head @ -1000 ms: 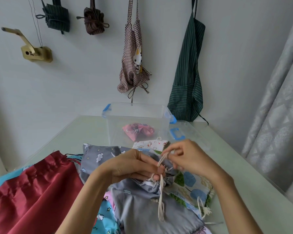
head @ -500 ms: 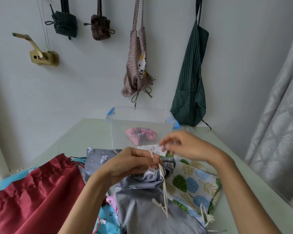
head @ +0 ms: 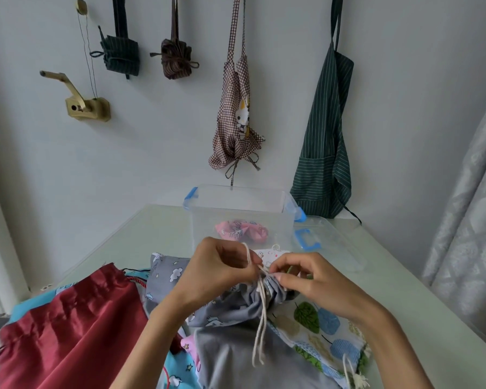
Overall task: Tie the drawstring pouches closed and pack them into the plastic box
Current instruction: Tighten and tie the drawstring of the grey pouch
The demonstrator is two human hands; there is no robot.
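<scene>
Grey pouch point(head: 244, 307) atop pouch heap, just in front of box point(head: 237, 217); neck gathered tight. Cream cord point(head: 260, 318) looped at neck, two ends hanging down over pouch body. Left hand point(head: 216, 273) pinching cord above neck, fingers curled. Right hand point(head: 306, 279) pinching cord at gathered neck, fingertips together. Leaf pouch point(head: 320, 329) under grey pouch, right side. Red pouch point(head: 68, 327) left of heap. Inside box: one pink pouch point(head: 240, 230). Lid point(head: 328, 240) flat, right of box.
</scene>
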